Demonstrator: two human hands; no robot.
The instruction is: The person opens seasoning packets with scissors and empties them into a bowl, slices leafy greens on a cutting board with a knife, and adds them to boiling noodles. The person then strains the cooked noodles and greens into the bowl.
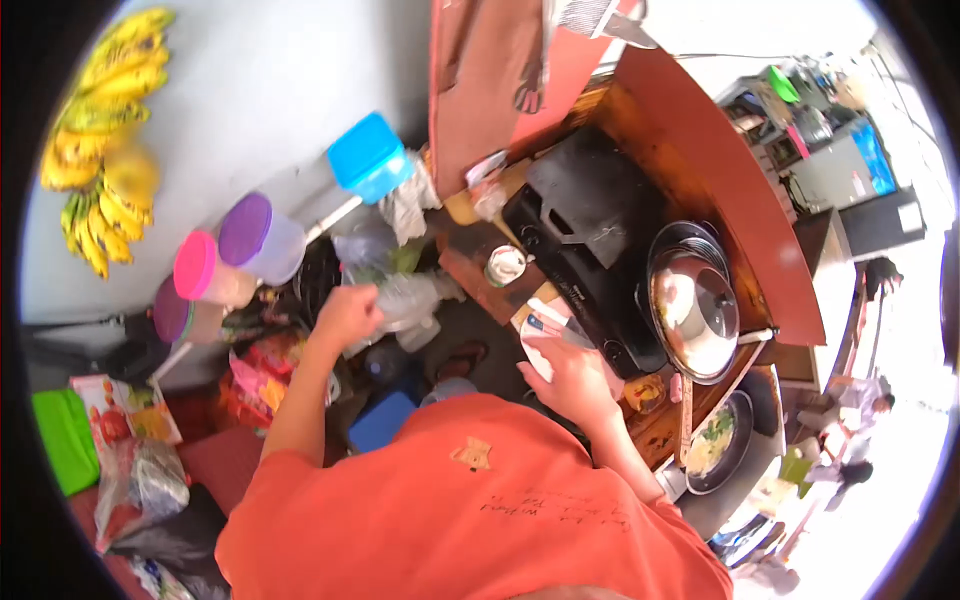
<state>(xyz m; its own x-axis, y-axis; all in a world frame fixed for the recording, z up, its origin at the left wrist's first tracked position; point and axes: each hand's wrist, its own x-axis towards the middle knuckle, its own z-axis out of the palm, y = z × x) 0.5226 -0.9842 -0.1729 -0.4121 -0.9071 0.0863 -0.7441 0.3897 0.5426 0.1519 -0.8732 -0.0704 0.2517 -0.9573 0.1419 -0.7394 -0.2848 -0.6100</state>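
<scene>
My left hand [348, 316] is closed, beside a clear plastic bag [408, 305] hanging at my left; whether its fingers grip the bag I cannot make out. My right hand [572, 380] reaches over a white and pink board or sheet [537, 352] in front of the stove, thumb and fingers apart. Just past its fingertips lies a small dark-blue piece [540, 323], perhaps a handle. A small open tub with white contents [506, 265] stands on the wooden ledge [470, 265] between my two hands.
A black gas stove [590, 310] carries a pan with a glass lid [692, 305]. Lower right is a frying pan [718, 445] with food. Lidded containers [262, 238], a blue box [368, 158] and bananas [110, 150] are at left. People [868, 400] are far right.
</scene>
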